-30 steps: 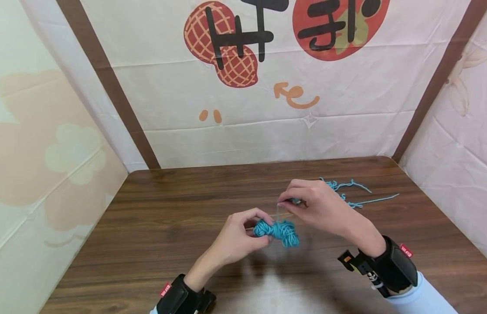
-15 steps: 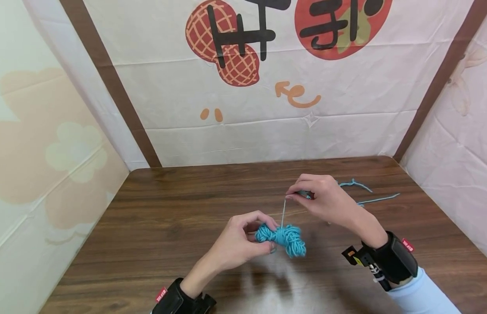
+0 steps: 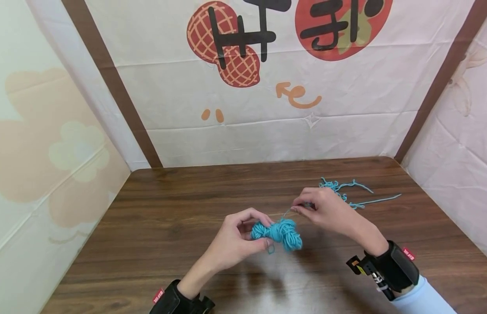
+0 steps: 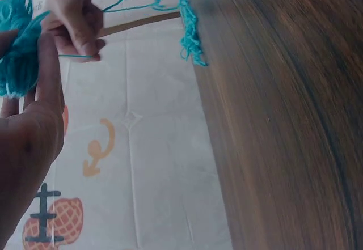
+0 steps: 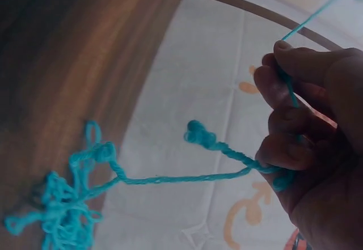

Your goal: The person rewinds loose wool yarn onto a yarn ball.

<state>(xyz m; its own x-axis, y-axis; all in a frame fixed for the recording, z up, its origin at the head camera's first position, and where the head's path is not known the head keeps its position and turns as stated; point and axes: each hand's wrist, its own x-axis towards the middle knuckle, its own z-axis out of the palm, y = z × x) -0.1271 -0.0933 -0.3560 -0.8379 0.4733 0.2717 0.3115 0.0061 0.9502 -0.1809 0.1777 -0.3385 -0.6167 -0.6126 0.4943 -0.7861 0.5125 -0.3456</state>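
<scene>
My left hand (image 3: 240, 237) holds a small skein of teal yarn (image 3: 287, 234), cinched at its middle, between thumb and fingers above the table. A little yarn loop (image 3: 271, 250) hangs below the thumb. To the right, my right hand (image 3: 331, 210) pinches a thin yarn strand (image 5: 315, 16) that runs across from the skein. Seen from the right wrist, the strand passes down through the curled fingers. A twisted, knotted yarn end (image 5: 201, 135) sticks out below them, and a cord (image 5: 181, 178) leads from there to a loose tangle of knotted yarn (image 5: 63, 211).
Behind my right hand, the tangle (image 3: 332, 185) lies on the dark wooden table (image 3: 196, 192), with a straight yarn tail (image 3: 380, 199) stretching right. A printed white cloth (image 3: 251, 139) stands along the table's far edge, and more cloth (image 3: 70, 174) hangs at the left side.
My right hand first moved up and right, drawing the strand taut upward, then came down lower. The skein stays in my left hand, shifting slightly right and back.
</scene>
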